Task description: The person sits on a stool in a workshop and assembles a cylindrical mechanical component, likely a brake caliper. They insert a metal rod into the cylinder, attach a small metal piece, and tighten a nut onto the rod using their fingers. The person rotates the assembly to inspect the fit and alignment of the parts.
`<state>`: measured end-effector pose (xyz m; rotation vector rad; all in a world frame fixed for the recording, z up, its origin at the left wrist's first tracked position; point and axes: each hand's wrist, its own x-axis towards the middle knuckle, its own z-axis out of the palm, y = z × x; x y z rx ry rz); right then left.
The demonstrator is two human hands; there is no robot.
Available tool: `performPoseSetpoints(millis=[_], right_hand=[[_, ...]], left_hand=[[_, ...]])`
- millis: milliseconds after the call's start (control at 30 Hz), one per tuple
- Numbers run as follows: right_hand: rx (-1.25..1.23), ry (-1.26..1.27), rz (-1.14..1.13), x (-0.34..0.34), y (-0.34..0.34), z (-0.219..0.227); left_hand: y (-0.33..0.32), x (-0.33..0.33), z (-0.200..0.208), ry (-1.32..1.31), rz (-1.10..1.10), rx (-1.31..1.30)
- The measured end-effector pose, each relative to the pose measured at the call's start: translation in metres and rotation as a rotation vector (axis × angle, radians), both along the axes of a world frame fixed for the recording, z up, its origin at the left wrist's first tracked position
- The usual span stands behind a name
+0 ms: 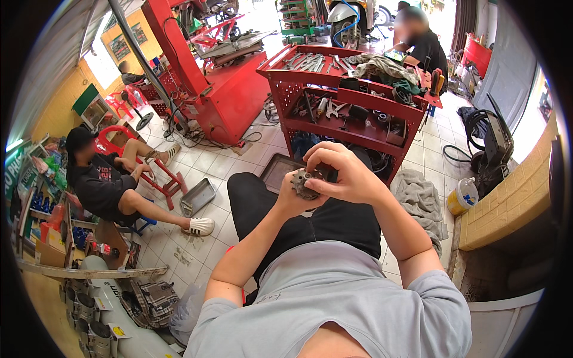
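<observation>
A small round metal machine part [305, 186], grey with notches or lobes round its edge, is held up above my lap. My left hand [289, 201] is closed round it from the left and below. From the right my right hand [341, 173] closes on the same part, its thumb lying against the face and its fingers curled over the far side. Those fingers hide some of the part, and its exact kind is too small to make out. Just beyond my hands a shallow metal tray [276, 170] lies on the floor.
Ahead stands a red tool cart [352, 98] with wrenches and rags. A red lift [224, 101] is left of it. To the left a person [104, 173] sits beside another tray [198, 197]. At right are a grey cloth [419, 200] and a white bucket [462, 197].
</observation>
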<state>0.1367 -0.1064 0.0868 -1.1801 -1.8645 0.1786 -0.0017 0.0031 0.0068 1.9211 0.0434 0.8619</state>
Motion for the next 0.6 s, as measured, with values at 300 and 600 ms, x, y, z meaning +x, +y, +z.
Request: performPoseSetpoints(millis=[300,600], right_hand=[[0.009,-0.019,-0.003,-0.001,-0.0016,0.0008],[0.004,-0.049,0.003,0.0006,-0.0028,0.0008]], left_hand=[[-0.0009,0.0016,-0.0027,-0.002,-0.003,-0.039],[-0.0011,0.0021,-0.0032,-0.028,-0.012,-0.021]])
